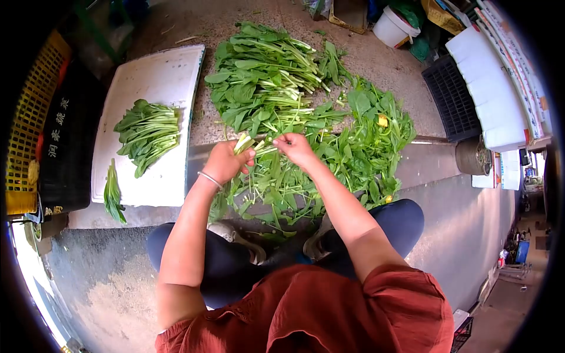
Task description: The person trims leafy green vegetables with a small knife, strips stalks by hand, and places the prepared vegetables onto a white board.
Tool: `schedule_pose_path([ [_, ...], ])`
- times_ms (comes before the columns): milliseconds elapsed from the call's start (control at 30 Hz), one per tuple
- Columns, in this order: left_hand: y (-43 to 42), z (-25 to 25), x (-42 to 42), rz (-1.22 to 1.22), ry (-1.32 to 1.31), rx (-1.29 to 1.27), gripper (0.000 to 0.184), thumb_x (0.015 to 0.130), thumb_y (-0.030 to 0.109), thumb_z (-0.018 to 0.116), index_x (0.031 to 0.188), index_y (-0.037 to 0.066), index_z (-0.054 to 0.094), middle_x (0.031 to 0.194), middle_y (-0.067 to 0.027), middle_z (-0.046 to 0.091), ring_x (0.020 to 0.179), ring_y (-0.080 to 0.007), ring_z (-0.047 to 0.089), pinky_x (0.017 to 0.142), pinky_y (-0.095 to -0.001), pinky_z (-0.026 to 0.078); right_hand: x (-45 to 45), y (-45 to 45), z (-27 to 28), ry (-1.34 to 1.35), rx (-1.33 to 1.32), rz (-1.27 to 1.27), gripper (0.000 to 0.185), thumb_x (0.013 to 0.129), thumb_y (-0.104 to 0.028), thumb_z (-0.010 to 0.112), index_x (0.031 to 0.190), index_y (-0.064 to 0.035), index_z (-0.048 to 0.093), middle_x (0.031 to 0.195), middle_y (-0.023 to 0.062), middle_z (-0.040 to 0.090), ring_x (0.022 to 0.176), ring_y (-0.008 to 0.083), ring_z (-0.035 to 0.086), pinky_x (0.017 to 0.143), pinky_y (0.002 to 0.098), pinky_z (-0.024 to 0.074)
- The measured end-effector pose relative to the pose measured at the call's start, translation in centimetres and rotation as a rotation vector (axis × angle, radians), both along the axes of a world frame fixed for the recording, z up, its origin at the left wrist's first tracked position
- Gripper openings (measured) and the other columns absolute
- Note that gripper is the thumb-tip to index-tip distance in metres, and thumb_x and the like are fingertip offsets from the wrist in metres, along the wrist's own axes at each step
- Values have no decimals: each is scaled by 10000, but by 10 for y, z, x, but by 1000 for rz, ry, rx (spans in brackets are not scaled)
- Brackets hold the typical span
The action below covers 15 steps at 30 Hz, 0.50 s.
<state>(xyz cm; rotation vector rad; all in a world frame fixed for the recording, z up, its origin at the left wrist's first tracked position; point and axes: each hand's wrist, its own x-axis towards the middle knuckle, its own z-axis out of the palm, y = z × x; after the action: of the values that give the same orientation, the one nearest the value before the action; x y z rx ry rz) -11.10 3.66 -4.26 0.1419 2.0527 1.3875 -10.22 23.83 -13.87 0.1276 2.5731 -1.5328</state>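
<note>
My left hand (226, 162), with a bangle at the wrist, is closed around a few leafy green stalks; their pale cut ends (243, 143) poke out above the thumb. Thumb and fingers of my right hand (296, 148) pinch at a thin stem just beside them. Beyond both hands lies a large heap of leafy greens (259, 76), its stalks turned mostly to the right. Loose leaves and trimmings (353, 153) spread beneath and right of my hands. A neat bunch of greens (150, 132) rests on a white foam board (150, 188) at the left.
One small stalk (112, 191) hangs over the board's near edge. Yellow and black crates (65, 135) stand at the far left. At the right are a black crate (452, 97), white foam boxes (488, 82) and a white bucket (393, 29). A concrete step edge (432, 141) runs under the greens.
</note>
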Motion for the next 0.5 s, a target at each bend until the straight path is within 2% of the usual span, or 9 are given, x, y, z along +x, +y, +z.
schedule_pose_path([
  [67,-1,-22,-6,16,61,59,180,826,145,589,900,-18,572,683,-37,600,559,-89,545,477,-220,433,0,-3,19,-209,-288,-156,429,806,-187,623,1168,1,492,718,46,601,497,55,407,474,197,359],
  [100,-2,-32,-5,20,116,105,181,827,145,587,915,-13,570,684,-35,600,557,-90,544,491,-220,435,-7,-3,13,-145,-320,-137,579,811,-170,616,1295,-7,343,736,50,609,455,51,374,432,190,350],
  [200,3,-41,-7,57,201,158,229,837,143,564,960,-43,512,683,-57,613,505,-105,546,485,-233,442,-34,-6,11,-52,-439,-592,582,848,-166,556,1314,33,270,776,85,613,478,84,485,412,224,359],
  [233,3,-41,-8,62,201,158,229,837,143,564,960,-43,512,683,-57,613,505,-105,546,485,-233,442,-44,-3,8,-54,-439,-587,582,848,-166,556,1314,33,270,776,85,613,478,84,485,412,224,359],
  [300,4,-41,-10,91,209,154,217,845,144,547,954,-34,488,692,-65,617,526,-115,561,492,-243,453,-61,6,3,-96,-490,-866,487,862,-209,535,1225,67,363,775,107,605,512,117,538,405,235,351],
  [333,4,-39,-10,99,204,154,217,845,144,547,954,-34,488,692,-65,617,526,-115,561,492,-243,453,-69,11,1,-102,-486,-860,487,862,-209,535,1225,67,363,775,107,605,512,117,538,405,235,351],
  [400,4,-34,-9,52,192,136,211,867,115,506,1030,-17,479,850,-85,587,686,-125,587,538,-239,479,-80,21,-1,-83,-642,-862,328,861,-227,539,1031,46,480,722,111,594,477,142,553,372,228,347],
  [433,4,-33,-11,29,189,96,192,866,116,509,1001,-17,484,839,-85,592,676,-116,585,528,-237,476,-82,24,1,-117,-690,-897,314,851,-266,555,914,32,479,716,120,596,474,160,559,334,243,310],
  [500,7,-27,-9,26,186,74,180,854,119,529,969,-14,487,778,-73,600,647,-104,582,519,-234,471,-90,28,-2,-211,-758,-958,330,849,-267,562,957,30,466,714,149,600,483,176,570,331,238,307],
])
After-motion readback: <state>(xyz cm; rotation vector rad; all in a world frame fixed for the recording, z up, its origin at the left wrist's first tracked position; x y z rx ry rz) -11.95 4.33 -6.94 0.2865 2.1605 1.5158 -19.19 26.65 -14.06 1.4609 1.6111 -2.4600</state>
